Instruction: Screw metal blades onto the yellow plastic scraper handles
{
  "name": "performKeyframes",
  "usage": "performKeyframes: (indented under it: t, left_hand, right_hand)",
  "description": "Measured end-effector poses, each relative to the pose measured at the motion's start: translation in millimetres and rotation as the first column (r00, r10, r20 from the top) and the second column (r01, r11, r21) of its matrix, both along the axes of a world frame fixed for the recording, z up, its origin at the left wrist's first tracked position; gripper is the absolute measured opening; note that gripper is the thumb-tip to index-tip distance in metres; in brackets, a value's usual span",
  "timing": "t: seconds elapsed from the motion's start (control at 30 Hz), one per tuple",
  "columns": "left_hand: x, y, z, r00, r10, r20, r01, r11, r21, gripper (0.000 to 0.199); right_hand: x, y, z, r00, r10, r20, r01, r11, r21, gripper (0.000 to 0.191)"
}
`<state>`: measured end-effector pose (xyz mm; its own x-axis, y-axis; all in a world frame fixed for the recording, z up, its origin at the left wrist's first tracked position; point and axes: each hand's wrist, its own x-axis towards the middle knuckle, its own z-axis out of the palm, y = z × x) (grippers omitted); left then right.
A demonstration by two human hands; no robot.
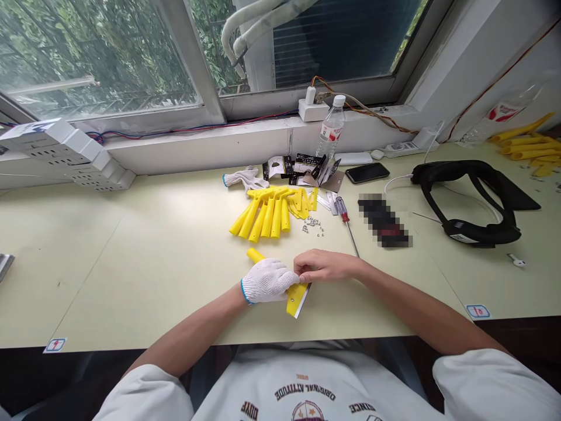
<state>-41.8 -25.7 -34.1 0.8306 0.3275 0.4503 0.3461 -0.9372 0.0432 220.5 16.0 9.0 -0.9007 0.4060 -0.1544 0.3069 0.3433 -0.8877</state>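
Yellow scraper (298,299) sits clenched in your gloved left hand (267,280); your bare right hand (326,266) pinches it, and a loose grip could drop it.

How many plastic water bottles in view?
2. One plastic water bottle stands upright on the white window ledge. A second bottle lies tilted at far right, above the yellow plastic parts. More may sit out of frame.

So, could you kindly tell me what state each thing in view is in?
left hand, gloved, holding the yellow scraper
right hand, bare, fingers against the scraper
yellow scraper, metal blade fitted
plastic water bottle, upright, capped
smartphone, lying flat, screen dark
screwdriver, lying on the table
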Motion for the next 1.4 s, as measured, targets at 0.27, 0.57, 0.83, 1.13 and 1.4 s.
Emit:
performKeyframes:
  t: [0.27, 0.57, 0.83, 1.13, 1.4]
  left_hand:
    - [0, 1, -4.1, 1.0, 0.014, 0.011, -0.014, 1.0, 0.014, 0.009]
    - [0, 1, -4.4, 1.0, 0.0, 0.029, -0.001, 1.0, 0.023, 0.011]
    - [-1, 0, -8.5, 1.0, -0.018, -0.02, 0.018, 1.0, 0.004, 0.011]
    - [0, 1, -5.5, 0.999, -0.031, -0.036, 0.031, 0.999, 0.006, 0.006]
    - [-1, 3, 2.9, 0.999, -0.032, 0.023, 0.032, 0.999, 0.014, 0.01]
  right_hand:
    - [-3, -2, 4.3, 0.999, -0.02, 0.034, 0.02, 1.0, -0.011, 0.026]
    - [-1, 0, 0.2, 1.0, -0.01, 0.023, 0.011, 1.0, -0.022, 0.024]
    - [-1, 1, -1.4, 1.0, 0.008, 0.007, -0.008, 1.0, -0.018, 0.025]
    - [0, 1, 0.0, 1.0, 0.014, 0.006, -0.013, 1.0, -0.028, 0.024]
    - [-1, 0, 1.6, 1.0, -0.022, 0.002, 0.022, 0.996, -0.09, 0.029]
